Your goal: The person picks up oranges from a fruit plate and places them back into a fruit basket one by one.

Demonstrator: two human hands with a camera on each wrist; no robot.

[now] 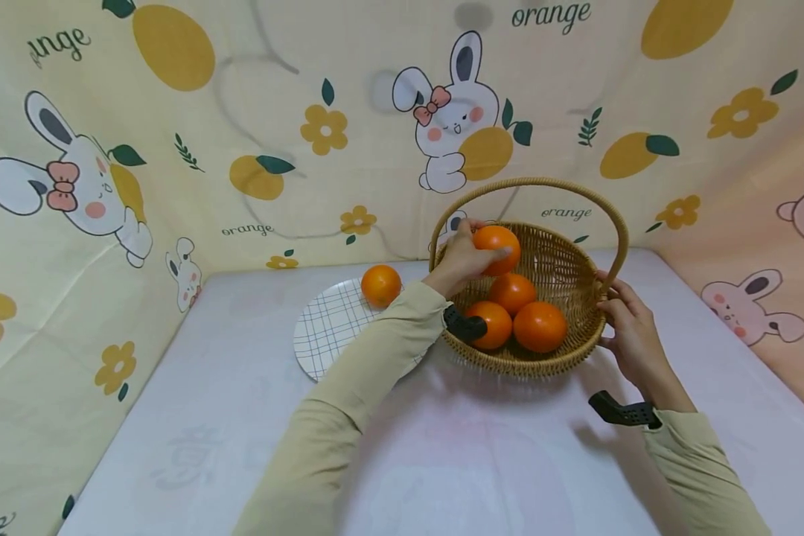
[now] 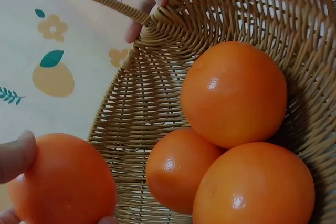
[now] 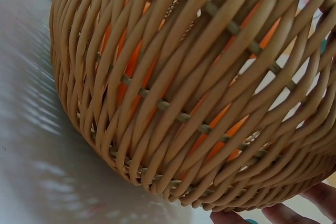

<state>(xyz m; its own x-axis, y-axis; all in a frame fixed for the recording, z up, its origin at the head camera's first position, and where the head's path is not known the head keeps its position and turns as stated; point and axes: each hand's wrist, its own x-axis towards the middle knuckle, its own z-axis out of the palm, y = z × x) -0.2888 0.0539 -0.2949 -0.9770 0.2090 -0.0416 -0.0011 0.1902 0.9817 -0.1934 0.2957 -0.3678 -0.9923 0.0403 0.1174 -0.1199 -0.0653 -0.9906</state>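
My left hand (image 1: 465, 260) grips an orange (image 1: 499, 249) over the back left part of the wicker basket (image 1: 563, 262). In the left wrist view that held orange (image 2: 63, 179) shows at lower left, with fingers around its side. Three other oranges (image 1: 540, 327) lie together in the basket, clearly seen from above in the left wrist view. On the basket's right side, my right hand (image 1: 633, 339) holds the rim where the handle joins it. The right wrist view is filled by the basket's woven wall (image 3: 173, 93), fingertips (image 3: 286, 214) under its edge.
A white plate with a dark grid pattern (image 1: 324, 335) stands left of the basket, partly behind my left sleeve (image 1: 348, 380). One more orange (image 1: 380, 286) rests on it. The basket's tall arched handle (image 1: 529, 182) rises above the rim. A printed cloth (image 1: 375, 179) hangs behind the table.
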